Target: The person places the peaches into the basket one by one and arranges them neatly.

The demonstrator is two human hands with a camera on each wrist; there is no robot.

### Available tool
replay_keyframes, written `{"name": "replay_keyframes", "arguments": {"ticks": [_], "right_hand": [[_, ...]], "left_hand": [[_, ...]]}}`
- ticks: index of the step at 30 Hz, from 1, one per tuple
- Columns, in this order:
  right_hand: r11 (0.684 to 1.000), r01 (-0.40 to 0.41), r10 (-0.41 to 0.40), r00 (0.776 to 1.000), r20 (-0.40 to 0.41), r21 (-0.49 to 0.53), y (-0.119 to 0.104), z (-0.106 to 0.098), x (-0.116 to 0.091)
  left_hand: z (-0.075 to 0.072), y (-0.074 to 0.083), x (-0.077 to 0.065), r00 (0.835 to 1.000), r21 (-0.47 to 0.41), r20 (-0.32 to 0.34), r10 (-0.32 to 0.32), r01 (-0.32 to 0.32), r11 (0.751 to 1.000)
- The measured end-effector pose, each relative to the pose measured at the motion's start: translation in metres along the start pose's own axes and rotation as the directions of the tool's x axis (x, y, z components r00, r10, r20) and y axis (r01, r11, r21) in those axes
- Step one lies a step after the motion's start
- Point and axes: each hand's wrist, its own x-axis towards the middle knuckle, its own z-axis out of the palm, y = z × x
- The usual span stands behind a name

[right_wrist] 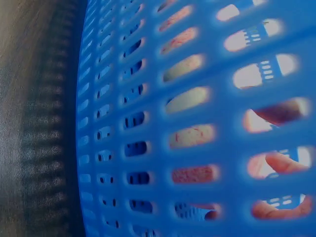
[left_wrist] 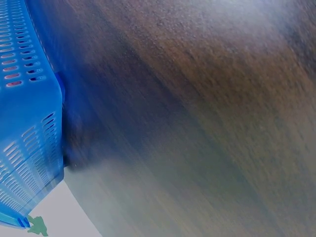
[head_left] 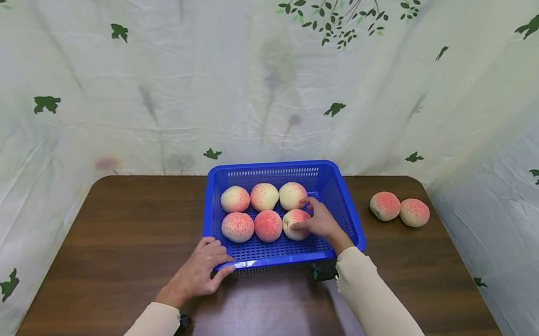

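A blue plastic basket (head_left: 286, 259) stands on the table with two rows of pink-and-cream peaches inside. My right hand (head_left: 325, 222) reaches over its front rim and grips the front-right peach (head_left: 294, 233), thumb on the near side and fingers behind it. Just behind lies another peach (head_left: 292, 194). My left hand (head_left: 205, 268) holds the basket's front-left corner, fingers over the rim and thumb at the front. The left wrist view has only the basket wall (left_wrist: 29, 103) and tabletop. Through the slots of the basket wall (right_wrist: 148, 108), parts of fingers (right_wrist: 284, 163) and peaches show.
Two more peaches, one (head_left: 385, 206) touching the other (head_left: 414, 212), lie on the brown table (head_left: 155, 228) right of the basket. A pale curtain (head_left: 237, 81) with printed leaves surrounds the table's back and sides.
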Motion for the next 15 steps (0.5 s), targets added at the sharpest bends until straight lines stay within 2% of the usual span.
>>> {"name": "replay_keyframes", "arguments": {"ticks": [8, 15], "right_hand": [[0.997, 0.032, -0.032, 0.999, -0.008, 0.068, -0.001, -0.016, -0.011], [0.968, 0.164, -0.157, 0.986, -0.053, 0.191, -0.001, -0.035, -0.018]], "left_hand": [[0.001, 0.0, -0.002, 1.0, -0.004, 0.009, -0.012, 0.012, 1.0], [0.001, -0.001, -0.001, 1.0, -0.014, 0.007, -0.02, 0.02, 1.0]]}}
